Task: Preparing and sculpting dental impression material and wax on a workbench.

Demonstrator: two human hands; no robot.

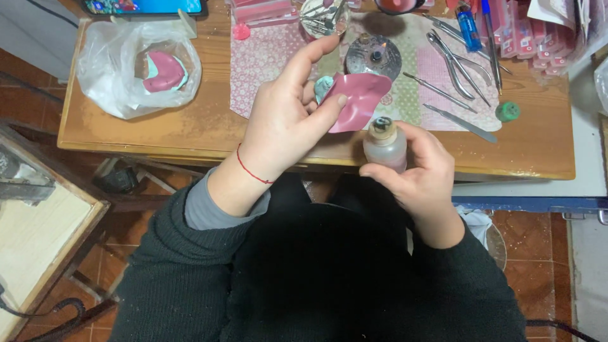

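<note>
My left hand [288, 120] pinches a thin pink sheet [362, 101] between thumb and fingers, with the index finger stretched up; a small teal piece [323, 85] shows behind the fingers. Just to the right, my right hand [421, 174] wraps around a small clear bottle [384, 147] holding pinkish liquid, upright, with a dark open neck. The sheet's lower edge hangs right above the bottle's top. Both hands are over the front edge of the wooden table [190, 130].
A plastic bag [120, 69] with pink and teal material lies at the left. On a patterned mat [266, 60] are a round dark dish [373, 56], pliers [453, 63], metal picks [459, 121] and a blue lighter [468, 28]. A green cap [507, 111] sits right.
</note>
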